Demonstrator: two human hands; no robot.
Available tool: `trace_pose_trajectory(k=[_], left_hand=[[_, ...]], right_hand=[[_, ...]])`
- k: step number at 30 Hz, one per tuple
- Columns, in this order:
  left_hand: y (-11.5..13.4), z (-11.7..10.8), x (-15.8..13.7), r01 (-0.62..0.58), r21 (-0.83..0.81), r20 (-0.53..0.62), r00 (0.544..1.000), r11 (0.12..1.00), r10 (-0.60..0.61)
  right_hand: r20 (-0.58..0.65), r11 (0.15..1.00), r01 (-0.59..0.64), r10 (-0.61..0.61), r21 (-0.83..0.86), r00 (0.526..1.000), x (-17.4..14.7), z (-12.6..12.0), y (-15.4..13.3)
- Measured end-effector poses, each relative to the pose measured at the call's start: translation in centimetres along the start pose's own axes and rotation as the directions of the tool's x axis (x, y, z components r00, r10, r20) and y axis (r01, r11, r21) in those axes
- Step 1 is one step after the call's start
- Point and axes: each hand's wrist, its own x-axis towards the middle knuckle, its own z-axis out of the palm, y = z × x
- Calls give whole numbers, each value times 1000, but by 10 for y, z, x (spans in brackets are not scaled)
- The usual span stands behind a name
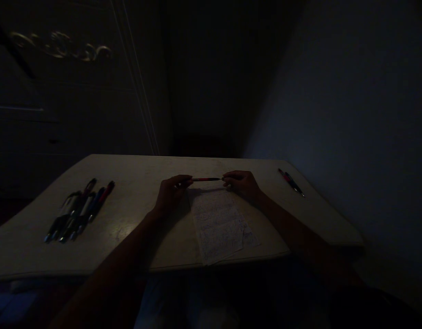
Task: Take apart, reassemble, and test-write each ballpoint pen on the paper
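A slim red and dark pen is held level between my two hands, above the top edge of some paper. My left hand pinches its left end between thumb and fingers. At the other end, the fingertips of my right hand close on the pen's tip. Below lie sheets of paper covered in scribbled writing, one partly over another. The dim light hides the finer details of the pen.
On the table, a group of several pens lies at the left. Two more pens lie near the right edge. A pale wall rises along the right, and dark furniture with ornate trim stands at the back left.
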Motion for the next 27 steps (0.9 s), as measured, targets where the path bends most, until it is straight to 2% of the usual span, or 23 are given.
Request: trace_pose_trajectory(k=[4,12,23,27], left_hand=[[0,0,0,-22,-11,21,1000,1000,22],[4,-1,0,-24,-32,35,999,999,25],[3,-1,2,-103,-64,73,991,993,108],[7,1,2,-80,-102,71,994,992,87]], right_hand=[[-27,1000,24,-25,-19,999,-1,1,-4],[36,999,22,-21,-30,999,-1,4,-6],[60,1000,15,-13,-22,998,-8,14,-13],[44,1000,29,-30,2,999,-8,17,-13]])
